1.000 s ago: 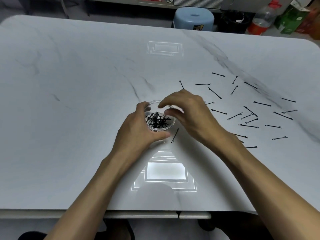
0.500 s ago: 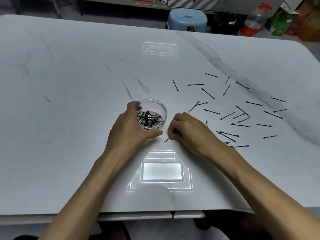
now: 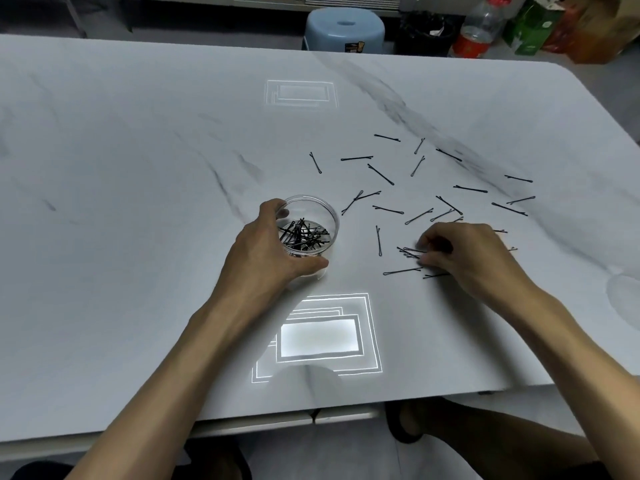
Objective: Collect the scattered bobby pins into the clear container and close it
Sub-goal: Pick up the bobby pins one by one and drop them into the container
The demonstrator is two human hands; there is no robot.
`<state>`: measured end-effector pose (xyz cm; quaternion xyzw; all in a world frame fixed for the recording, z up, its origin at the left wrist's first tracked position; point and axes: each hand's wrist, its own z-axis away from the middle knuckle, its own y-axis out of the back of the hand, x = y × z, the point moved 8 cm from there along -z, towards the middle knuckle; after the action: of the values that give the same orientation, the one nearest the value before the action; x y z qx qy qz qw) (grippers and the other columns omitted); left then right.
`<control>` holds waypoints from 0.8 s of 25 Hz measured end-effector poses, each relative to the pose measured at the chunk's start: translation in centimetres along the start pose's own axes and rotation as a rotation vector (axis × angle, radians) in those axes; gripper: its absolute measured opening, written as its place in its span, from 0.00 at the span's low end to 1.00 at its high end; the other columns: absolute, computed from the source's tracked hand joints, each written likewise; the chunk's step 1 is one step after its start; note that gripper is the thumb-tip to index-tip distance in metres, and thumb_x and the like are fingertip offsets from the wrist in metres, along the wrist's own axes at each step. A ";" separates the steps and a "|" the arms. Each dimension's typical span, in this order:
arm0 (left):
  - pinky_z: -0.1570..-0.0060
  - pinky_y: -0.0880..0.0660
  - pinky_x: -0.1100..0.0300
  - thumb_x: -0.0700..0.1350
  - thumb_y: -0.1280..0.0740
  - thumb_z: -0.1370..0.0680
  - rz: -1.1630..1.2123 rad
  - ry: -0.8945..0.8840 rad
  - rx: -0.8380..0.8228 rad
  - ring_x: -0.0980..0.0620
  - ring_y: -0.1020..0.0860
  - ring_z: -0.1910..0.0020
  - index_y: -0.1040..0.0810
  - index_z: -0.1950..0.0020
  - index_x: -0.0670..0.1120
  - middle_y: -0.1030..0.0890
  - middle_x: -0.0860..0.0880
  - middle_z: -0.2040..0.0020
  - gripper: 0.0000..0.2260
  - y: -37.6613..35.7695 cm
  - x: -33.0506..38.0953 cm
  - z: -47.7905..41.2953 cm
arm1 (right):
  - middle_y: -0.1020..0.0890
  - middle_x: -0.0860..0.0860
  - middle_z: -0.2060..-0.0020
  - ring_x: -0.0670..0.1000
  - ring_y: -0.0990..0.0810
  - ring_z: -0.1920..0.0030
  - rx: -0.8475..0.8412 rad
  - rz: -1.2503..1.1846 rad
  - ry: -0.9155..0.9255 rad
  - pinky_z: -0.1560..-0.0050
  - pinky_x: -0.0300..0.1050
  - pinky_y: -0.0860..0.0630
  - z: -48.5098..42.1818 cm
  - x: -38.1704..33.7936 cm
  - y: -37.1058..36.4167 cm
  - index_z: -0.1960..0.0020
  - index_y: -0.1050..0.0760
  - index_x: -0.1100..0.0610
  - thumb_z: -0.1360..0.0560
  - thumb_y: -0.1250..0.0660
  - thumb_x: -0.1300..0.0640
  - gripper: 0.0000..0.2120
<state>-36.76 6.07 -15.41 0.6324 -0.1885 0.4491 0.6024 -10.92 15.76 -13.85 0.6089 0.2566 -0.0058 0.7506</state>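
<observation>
A round clear container (image 3: 323, 211) stands open on the white marbled table (image 3: 138, 168), with several black bobby pins (image 3: 304, 235) lying inside. My left hand (image 3: 266, 251) wraps around its left and near side. To the right, my right hand (image 3: 464, 254) rests on the table with thumb and fingers pinched on a small bunch of bobby pins (image 3: 408, 251). Several more black pins (image 3: 381, 174) lie scattered over the table beyond and around that hand. No lid is visible.
Bright window reflections sit on the tabletop near the front edge (image 3: 322, 337) and farther back (image 3: 301, 93). Beyond the table's far edge stand a blue plastic stool (image 3: 343, 27), a plastic bottle (image 3: 476, 32) and a green carton (image 3: 533, 26).
My right hand left the container's mouth, dipped to the pin beside the container, then slid right to the pins there. The pin by the container is gone. The left hand stayed on the container.
</observation>
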 end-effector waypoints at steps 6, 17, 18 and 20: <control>0.45 0.34 0.62 0.53 0.20 0.37 -0.005 -0.009 0.008 0.55 0.28 0.36 0.35 0.31 0.53 0.26 0.57 0.34 0.39 -0.7 0.6 -0.1 | 0.23 0.47 0.60 0.51 0.25 0.58 0.121 0.069 0.033 0.59 0.47 0.29 -0.1 0.4 -0.5 0.59 0.20 0.51 0.29 0.29 0.59 0.04; 0.45 0.34 0.63 0.54 0.20 0.37 -0.009 -0.022 0.017 0.55 0.27 0.35 0.35 0.31 0.53 0.26 0.56 0.34 0.40 -0.7 0.6 -0.1 | 0.21 0.48 0.62 0.52 0.26 0.61 0.286 -0.182 0.304 0.60 0.49 0.27 -1.2 -6.2 1.8 0.56 0.27 0.56 0.25 0.36 0.65 0.05; 0.45 0.34 0.63 0.54 0.20 0.37 -0.012 -0.024 0.016 0.55 0.27 0.35 0.35 0.30 0.53 0.26 0.56 0.33 0.40 -0.8 0.6 -0.1 | 0.20 0.48 0.62 0.50 0.25 0.60 0.288 -0.221 0.377 0.58 0.47 0.27 -1.3 -8.1 2.1 0.55 0.24 0.56 0.25 0.34 0.63 0.03; 0.46 0.34 0.64 0.54 0.20 0.38 -0.019 -0.030 0.020 0.55 0.27 0.36 0.35 0.30 0.52 0.26 0.56 0.33 0.41 -0.7 0.7 -0.1 | 0.19 0.48 0.63 0.48 0.25 0.60 0.231 -0.197 0.507 0.58 0.44 0.29 -1.5 -11.6 1.4 0.55 0.21 0.56 0.27 0.31 0.61 0.01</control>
<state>-35.86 6.55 -15.27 0.6468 -0.1871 0.4357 0.5974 -21.09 14.01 -8.19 0.6445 0.4913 0.0444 0.5842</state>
